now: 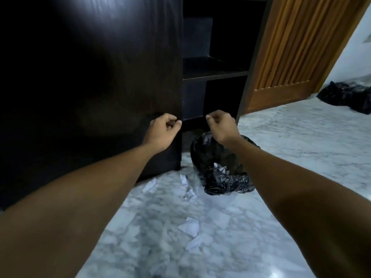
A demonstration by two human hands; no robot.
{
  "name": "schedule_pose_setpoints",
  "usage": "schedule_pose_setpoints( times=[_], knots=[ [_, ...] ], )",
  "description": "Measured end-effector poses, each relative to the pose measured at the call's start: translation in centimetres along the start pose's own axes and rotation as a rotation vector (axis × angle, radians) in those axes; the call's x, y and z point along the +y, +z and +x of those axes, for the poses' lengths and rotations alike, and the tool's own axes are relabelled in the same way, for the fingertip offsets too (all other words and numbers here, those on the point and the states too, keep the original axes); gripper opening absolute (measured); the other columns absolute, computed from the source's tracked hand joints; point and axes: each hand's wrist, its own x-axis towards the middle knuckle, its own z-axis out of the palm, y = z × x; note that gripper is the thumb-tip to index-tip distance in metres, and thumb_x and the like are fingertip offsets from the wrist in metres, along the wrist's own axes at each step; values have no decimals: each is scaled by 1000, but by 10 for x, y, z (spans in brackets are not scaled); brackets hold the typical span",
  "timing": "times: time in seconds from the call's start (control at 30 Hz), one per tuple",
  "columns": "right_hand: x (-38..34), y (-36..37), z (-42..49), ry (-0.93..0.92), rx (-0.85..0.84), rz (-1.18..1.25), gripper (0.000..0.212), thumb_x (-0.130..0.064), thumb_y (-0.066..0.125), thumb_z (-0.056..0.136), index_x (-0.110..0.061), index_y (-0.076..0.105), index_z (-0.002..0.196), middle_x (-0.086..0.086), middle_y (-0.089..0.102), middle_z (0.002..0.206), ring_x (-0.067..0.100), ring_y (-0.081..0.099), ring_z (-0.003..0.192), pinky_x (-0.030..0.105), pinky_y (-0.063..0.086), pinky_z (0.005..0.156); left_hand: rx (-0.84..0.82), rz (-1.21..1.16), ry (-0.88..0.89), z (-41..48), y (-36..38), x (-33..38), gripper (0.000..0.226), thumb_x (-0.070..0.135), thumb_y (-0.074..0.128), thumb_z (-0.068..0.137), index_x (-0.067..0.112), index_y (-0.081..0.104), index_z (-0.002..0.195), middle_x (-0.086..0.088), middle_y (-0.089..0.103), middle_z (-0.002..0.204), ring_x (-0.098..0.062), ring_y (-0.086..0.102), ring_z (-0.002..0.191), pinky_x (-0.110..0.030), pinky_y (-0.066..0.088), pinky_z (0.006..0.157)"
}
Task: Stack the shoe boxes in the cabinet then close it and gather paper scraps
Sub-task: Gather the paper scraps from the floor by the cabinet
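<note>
Head view, risks first. Cabinet door (pixel 90 77) is the big dark panel on my left, and the open bay (pixel 222 93) is to its right. I can't tell if the panel swings or slides, so a push the wrong way would only rack it.

Black bag (pixel 220 167) sits on the floor right at the foot of the bay, under the right forearm. I judge it blocks the door's path unless it's moved first.

Two dark boxes, likely the shoe boxes, sit inside: upper box (pixel 197 35) and lower box (pixel 193 99), both just beside the door's edge. If either pokes past its shelf front, the door hits it; too dark to confirm.

Paper scraps (pixel 188 194) lie on the marble floor (pixel 291 147), from the door's bottom corner back toward me. The nearest could get dragged under the panel.

Left grip (pixel 163 130): fingers curled at the door's free edge. I can't tell if the edge is pinched, and it's a finger-trap spot. Right grip (pixel 220 125): curled closed in mid-air before the bay, nothing visible in it.

Room: wooden slatted door (pixel 291 47) bounds the cabinet's right side. The floor right of the bag is open. Second black bag (pixel 347 97) is well apart, far right.
</note>
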Motion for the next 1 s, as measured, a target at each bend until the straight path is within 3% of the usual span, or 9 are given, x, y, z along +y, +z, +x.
schedule_pose_setpoints(
  times=[0.13, 0.23, 0.37, 0.47, 0.53, 0.6, 0.67, 0.77, 1.0],
  knots=[
    [-54, 33, -20, -142, -120, -80, 28, -34, 54, 100, -9, 67, 107, 5, 65, 91, 18, 60, 85, 30, 48, 74, 52, 99, -55, -39, -69, -57, 30, 42, 64, 91, 20, 68, 111, 2, 71, 96, -15, 65, 95, -27, 50, 85],
    [-61, 66, -53, -210, -241, -134, 26, -34, 54, 100, -11, 66, 104, 5, 66, 81, 18, 60, 74, 29, 45, 64, 45, 158, -164, -86, -100, -107, 32, 43, 64, 91, 18, 67, 111, 4, 69, 91, -19, 65, 95, -31, 52, 85],
    [-3, 131, -120, 13, -281, -81, 32, -38, 57, 97, -8, 66, 108, 4, 65, 80, 18, 63, 77, 27, 45, 64, -17, 238, -382, -166, -105, -191, 39, 44, 65, 89, 18, 64, 118, -4, 69, 110, -25, 64, 103, -37, 53, 89],
    [64, 173, -185, 219, -407, -131, 67, -59, 59, 89, -14, 51, 137, 10, 56, 132, 24, 53, 124, 35, 47, 97, -77, 333, -557, -228, -96, -257, 56, 47, 66, 88, 17, 56, 133, -8, 54, 139, -29, 50, 127, -44, 45, 103],
    [101, 187, -222, 261, -444, -193, 100, -77, 58, 76, -22, 26, 153, 6, 30, 156, 24, 25, 145, 47, 29, 117, -123, 413, -639, -261, -87, -291, 72, 51, 64, 88, 14, 42, 146, -10, 38, 153, -30, 32, 142, -47, 34, 113],
    [124, 200, -251, 252, -511, -278, 124, -92, 53, 63, -30, 1, 156, -2, 3, 165, 23, 0, 152, 53, 6, 121, -169, 473, -680, -287, -75, -316, 84, 57, 59, 90, 10, 30, 153, -13, 25, 160, -31, 18, 149, -50, 25, 118],
    [139, 215, -270, 193, -545, -341, 136, -98, 50, 53, -33, -11, 155, -4, -14, 165, 24, -16, 151, 55, -6, 119, -190, 526, -664, -303, -60, -331, 88, 67, 46, 90, 8, 28, 153, -15, 23, 161, -32, 15, 149, -54, 23, 117],
    [154, 236, -279, 104, -554, -449, 141, -101, 44, 50, -29, -14, 156, 1, -17, 165, 25, -20, 151, 56, -10, 119, -161, 626, -560, -309, -34, -330, 94, 75, 28, 84, 5, 36, 147, -17, 30, 157, -33, 20, 148, -57, 21, 115],
    [180, 243, -242, 53, -466, -504, 125, -96, 36, 66, -24, -11, 157, 8, -12, 165, 27, -14, 152, 54, 1, 122, -385, 558, -139, -264, 43, -288, 91, 77, 23, 87, 13, 39, 149, -4, 5, 166, -18, -7, 153, -47, -4, 122]
  ],
)
